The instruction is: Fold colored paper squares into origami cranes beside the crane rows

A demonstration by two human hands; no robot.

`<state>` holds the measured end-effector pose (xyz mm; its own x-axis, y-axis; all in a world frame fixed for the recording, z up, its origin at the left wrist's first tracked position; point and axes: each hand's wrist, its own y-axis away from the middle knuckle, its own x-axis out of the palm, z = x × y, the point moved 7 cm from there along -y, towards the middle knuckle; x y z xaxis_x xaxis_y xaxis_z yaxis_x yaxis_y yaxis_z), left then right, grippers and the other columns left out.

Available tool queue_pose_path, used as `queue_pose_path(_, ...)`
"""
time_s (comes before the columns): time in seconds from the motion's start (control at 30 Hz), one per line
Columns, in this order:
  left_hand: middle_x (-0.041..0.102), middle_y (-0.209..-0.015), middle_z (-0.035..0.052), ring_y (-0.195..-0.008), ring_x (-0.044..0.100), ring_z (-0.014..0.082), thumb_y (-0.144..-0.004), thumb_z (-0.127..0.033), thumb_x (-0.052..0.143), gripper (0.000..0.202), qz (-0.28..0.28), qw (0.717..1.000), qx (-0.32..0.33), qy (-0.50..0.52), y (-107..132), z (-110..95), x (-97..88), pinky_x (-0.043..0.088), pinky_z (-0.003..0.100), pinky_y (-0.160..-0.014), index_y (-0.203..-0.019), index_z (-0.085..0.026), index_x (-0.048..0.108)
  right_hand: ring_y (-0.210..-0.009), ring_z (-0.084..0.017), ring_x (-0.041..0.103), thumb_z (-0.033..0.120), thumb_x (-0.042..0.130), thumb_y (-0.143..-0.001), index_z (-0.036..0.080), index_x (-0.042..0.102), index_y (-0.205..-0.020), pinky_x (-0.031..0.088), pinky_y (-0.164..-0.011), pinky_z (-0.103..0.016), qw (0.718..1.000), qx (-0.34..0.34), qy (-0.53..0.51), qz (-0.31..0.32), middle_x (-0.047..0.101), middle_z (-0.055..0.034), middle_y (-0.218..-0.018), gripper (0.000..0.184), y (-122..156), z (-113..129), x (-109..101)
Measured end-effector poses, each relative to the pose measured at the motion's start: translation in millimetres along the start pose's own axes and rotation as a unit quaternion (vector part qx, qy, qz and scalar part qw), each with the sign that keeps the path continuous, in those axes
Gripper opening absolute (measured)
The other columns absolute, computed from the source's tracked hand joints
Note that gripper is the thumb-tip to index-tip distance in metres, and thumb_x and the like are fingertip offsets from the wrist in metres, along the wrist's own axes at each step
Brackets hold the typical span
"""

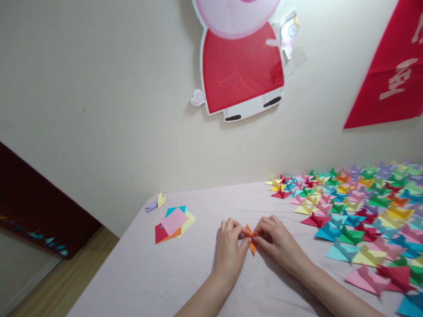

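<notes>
Between my two hands is a small piece of folded orange origami paper (253, 248), held just above the pale cloth-covered table (185, 277). My left hand (231, 240) pinches its left side with thumb and fingertips. From the other side, my right hand (276, 235) grips it the same way, the thumbs almost meeting. Pointed orange ends stick out above and below the fingers; the middle is hidden by them. Left of my hands lies a loose pile of square coloured papers (175, 221), with a pink sheet on top.
Rows of folded paper cranes (350, 235) in many colours cover the table's right side. A purple and yellow folded piece (157, 202) sits at the far left corner. The wall behind carries a cartoon figure (243, 66) and a red banner (390, 75).
</notes>
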<state>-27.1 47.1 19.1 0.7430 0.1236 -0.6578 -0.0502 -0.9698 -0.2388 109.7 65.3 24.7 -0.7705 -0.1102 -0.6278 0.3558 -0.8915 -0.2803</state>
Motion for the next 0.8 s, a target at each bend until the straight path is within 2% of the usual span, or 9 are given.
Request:
queue_pose_path(0.1,0.060,-0.089,0.0007,-0.090,0.052,0.0212,-0.081,-0.010,0.065,0.014,0.010,1.000,0.000,-0.010,0.1,-2.1,-0.5,0.037,0.034,-0.080,-0.079,-0.024,0.068,-0.081,-0.024,0.051,0.033,0.056,-0.088,0.024,0.059,-0.067,0.040,-0.076,-0.040,1.000,-0.006,-0.011,-0.010,0.064,-0.0037,-0.075,0.023,-0.3,1.3,-3.8)
queue_pose_path(0.17,0.061,-0.086,0.0000,-0.089,0.053,0.0211,-0.082,-0.012,0.065,0.014,0.018,1.000,0.008,-0.006,0.5,-4.2,-0.4,0.037,0.034,-0.080,-0.079,-0.025,0.069,-0.080,-0.024,0.051,0.038,0.051,-0.091,0.024,0.060,-0.071,0.040,-0.076,-0.040,0.999,0.009,-0.030,-0.039,0.064,-0.0040,-0.076,0.027,-0.8,-2.6,-9.5)
queue_pose_path(0.27,0.062,-0.089,0.0003,-0.091,0.053,0.0209,-0.083,-0.013,0.065,0.015,0.023,0.999,0.021,0.024,1.5,-6.1,-0.2,0.038,0.034,-0.081,-0.082,-0.026,0.071,-0.083,-0.025,0.052,0.038,0.049,-0.091,0.023,0.063,-0.077,0.040,-0.078,-0.041,0.995,0.040,-0.049,-0.079,0.065,-0.0057,-0.082,0.024,-2.1,-12.2,-15.5)
queue_pose_path(0.43,0.061,-0.096,0.0000,-0.096,0.054,0.0196,-0.084,-0.013,0.066,0.015,0.025,0.998,0.030,0.050,2.4,-4.4,1.3,0.040,0.033,-0.086,-0.082,-0.027,0.072,-0.087,-0.026,0.051,0.032,0.056,-0.085,0.024,0.068,-0.078,0.037,-0.083,-0.043,0.999,0.038,-0.022,-0.032,0.065,-0.0053,-0.084,0.016,-5.0,-16.8,-7.2)
queue_pose_path(0.57,0.062,-0.095,-0.0015,-0.098,0.054,0.0193,-0.081,-0.012,0.070,0.016,0.038,0.998,0.034,0.027,1.5,-5.0,3.2,0.039,0.034,-0.088,-0.081,-0.028,0.072,-0.088,-0.025,0.051,0.021,0.061,-0.079,0.023,0.065,-0.071,0.036,-0.081,-0.041,0.999,0.041,0.006,-0.014,0.065,-0.0034,-0.081,0.009,-4.7,-15.5,-3.9)
queue_pose_path(0.67,0.062,-0.093,-0.0021,-0.097,0.054,0.0191,-0.080,-0.011,0.072,0.017,0.049,0.998,0.034,0.007,1.0,-7.2,4.4,0.038,0.034,-0.087,-0.079,-0.028,0.073,-0.086,-0.024,0.051,0.014,0.061,-0.075,0.022,0.062,-0.068,0.036,-0.079,-0.040,0.999,0.041,0.027,-0.007,0.065,-0.0026,-0.078,0.010,-4.3,-13.6,-3.2)
queue_pose_path(0.8,0.063,-0.092,-0.0022,-0.095,0.054,0.0189,-0.081,-0.013,0.072,0.014,0.059,0.998,0.036,-0.014,1.2,-8.8,6.2,0.038,0.034,-0.085,-0.078,-0.027,0.072,-0.086,-0.024,0.051,0.013,0.058,-0.077,0.022,0.064,-0.069,0.037,-0.080,-0.040,0.999,0.026,0.035,0.009,0.066,-0.0027,-0.077,0.013,-4.4,-10.5,-1.3)
